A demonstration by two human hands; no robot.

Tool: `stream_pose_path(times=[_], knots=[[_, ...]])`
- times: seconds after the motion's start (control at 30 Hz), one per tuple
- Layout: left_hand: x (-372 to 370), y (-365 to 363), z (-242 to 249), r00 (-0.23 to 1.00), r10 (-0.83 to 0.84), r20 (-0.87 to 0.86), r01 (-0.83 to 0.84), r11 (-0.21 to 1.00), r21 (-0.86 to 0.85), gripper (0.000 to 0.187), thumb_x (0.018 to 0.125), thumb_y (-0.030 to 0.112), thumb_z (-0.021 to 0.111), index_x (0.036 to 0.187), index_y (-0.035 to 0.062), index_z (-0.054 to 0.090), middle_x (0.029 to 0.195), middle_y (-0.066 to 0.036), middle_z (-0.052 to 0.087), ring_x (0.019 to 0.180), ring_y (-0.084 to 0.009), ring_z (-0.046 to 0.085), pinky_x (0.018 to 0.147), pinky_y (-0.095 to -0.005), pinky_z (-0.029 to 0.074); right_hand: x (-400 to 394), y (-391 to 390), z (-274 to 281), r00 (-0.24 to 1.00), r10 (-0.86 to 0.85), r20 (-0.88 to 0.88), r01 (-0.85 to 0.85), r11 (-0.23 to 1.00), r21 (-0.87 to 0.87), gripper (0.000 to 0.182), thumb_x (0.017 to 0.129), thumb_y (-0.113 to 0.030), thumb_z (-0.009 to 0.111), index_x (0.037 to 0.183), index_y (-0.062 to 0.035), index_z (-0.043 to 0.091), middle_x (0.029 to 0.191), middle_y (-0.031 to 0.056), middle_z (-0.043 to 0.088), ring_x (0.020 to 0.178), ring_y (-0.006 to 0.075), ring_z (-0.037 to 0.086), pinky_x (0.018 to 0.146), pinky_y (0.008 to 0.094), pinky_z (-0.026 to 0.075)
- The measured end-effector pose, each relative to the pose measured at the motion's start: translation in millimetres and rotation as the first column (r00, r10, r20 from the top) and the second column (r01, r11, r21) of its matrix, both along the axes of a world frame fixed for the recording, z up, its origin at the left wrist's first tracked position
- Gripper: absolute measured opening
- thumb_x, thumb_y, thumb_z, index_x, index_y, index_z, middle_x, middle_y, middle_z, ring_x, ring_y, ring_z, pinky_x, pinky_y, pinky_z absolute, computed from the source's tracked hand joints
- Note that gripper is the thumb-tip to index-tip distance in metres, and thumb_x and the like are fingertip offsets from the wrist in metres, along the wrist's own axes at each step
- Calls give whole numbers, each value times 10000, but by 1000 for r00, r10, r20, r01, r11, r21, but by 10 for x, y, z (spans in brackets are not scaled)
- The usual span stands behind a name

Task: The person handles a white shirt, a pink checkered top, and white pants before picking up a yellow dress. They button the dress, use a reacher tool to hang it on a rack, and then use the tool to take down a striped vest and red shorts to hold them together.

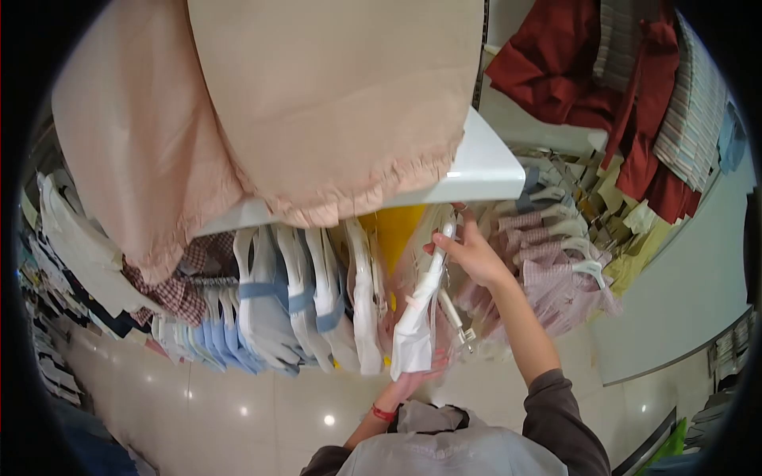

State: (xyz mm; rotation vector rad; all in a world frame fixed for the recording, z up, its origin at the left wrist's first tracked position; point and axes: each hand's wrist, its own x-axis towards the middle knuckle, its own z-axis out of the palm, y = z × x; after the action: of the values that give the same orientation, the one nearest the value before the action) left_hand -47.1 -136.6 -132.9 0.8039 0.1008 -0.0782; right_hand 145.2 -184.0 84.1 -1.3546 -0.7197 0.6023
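My right hand (pixel 470 252) is closed on the upper part of a white clothes hanger (pixel 448 232), just below the shelf. From that hanger hangs a small white garment (pixel 414 341), seen nearly edge-on. My left hand (pixel 411 382), with a red band at the wrist, is at the garment's lower end. Its visible fingers stretch out past the cloth, and the rest are hidden behind it. Close to my right hand, another light hanger with a clip (pixel 460 325) hangs low. Pink checked garments (pixel 556 278) hang to the right of my right hand.
A white shelf (pixel 488 170) juts out above the rail, with large pink ruffled garments (pixel 341 119) hanging over it. White and blue garments (pixel 270 317) on hangers fill the rail at left. Red clothes (pixel 556 63) hang at upper right. Below is a shiny tiled floor (pixel 238 404).
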Motion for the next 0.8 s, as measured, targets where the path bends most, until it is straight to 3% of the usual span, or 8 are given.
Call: stream_pose_path(times=[0.07, 0.17, 0.27, 0.47, 0.57, 0.6, 0.7, 0.8], knots=[[-1, 101, -73, 999, -37, 38, 38, 999, -7, 529, 893, 361, 441, 1317, 81, 297, 1305, -96, 381, 1173, -233, 415, 969, -374, 347, 179, 151, -89, 998, 59, -4, -59, 997, -49, 640, 838, -125, 548, 1291, 44, 128, 838, 152, 583, 784, 170, 594, 670, 270, 473], [18, 197, -5, 998, -55, 38, 44, 968, 247, 473, 854, 186, 542, 1276, 59, 371, 1247, -77, 443, 1139, -194, 438, 950, -316, 360, 136, 316, -164, 998, -17, 58, 18, 1000, -17, 617, 810, -130, 573, 1229, 104, 185, 794, 159, 584, 737, 168, 595, 638, 269, 476], [22, 236, -247, 998, -51, 37, 25, 859, 511, 412, 868, 116, 505, 1247, 5, 391, 1212, -97, 471, 1084, -219, 493, 918, -325, 415, 125, 420, -292, 996, -84, 20, 84, 996, -26, 611, 789, -138, 594, 1196, 121, 217, 811, 166, 574, 708, 180, 596, 615, 275, 478], [18, 267, -175, 998, -53, -35, 63, 911, 407, 362, 863, 94, 516, 1205, 6, 438, 1157, -72, 503, 1051, -198, 511, 904, -316, 423, 246, 507, -569, 989, -145, 12, 145, 985, -97, 641, 762, -192, 638, 1208, 68, 259, 893, 192, 544, 745, 230, 594, 651, 291, 478], [9, 318, -136, 991, -39, -131, 88, 918, 387, 363, 876, 122, 504, 1213, 12, 425, 1171, -74, 494, 1048, -196, 512, 899, -311, 414, 296, 580, -778, 941, -259, 218, 288, 951, -112, 633, 742, -216, 660, 1193, 57, 309, 886, 179, 544, 810, 251, 576, 720, 319, 470], [3, 350, -185, 986, -58, -155, 120, 893, 434, 359, 876, 125, 507, 1207, 13, 426, 1166, -73, 494, 1048, -190, 508, 898, -308, 408, 252, 562, -728, 943, -273, 189, 306, 936, -172, 624, 721, -242, 682, 1172, 46, 359, 943, 174, 522, 896, 258, 539, 787, 336, 450], [5, 444, -431, 974, -131, -185, 214, 801, 559, 342, 874, 137, 514, 1184, 20, 428, 1144, -72, 498, 1039, -171, 495, 886, -295, 397, 155, 544, -1023, 826, -450, 338, 451, 889, 82, 593, 719, -229, 687, 1150, 41, 382, 1026, 169, 479, 922, 236, 517, 802, 318, 445], [-46, 524, -595, 946, -273, -173, 318, 691, 649, 323, 876, 152, 518, 1160, 29, 426, 1119, -77, 502, 1013, -156, 488, 862, -283, 397, 31, 321, -1457, 827, -492, 273, 493, 867, 69, 518, 735, -200, 677, 1126, 3, 403, 1088, 146, 441, 927, 199, 504, 807, 297, 442]])
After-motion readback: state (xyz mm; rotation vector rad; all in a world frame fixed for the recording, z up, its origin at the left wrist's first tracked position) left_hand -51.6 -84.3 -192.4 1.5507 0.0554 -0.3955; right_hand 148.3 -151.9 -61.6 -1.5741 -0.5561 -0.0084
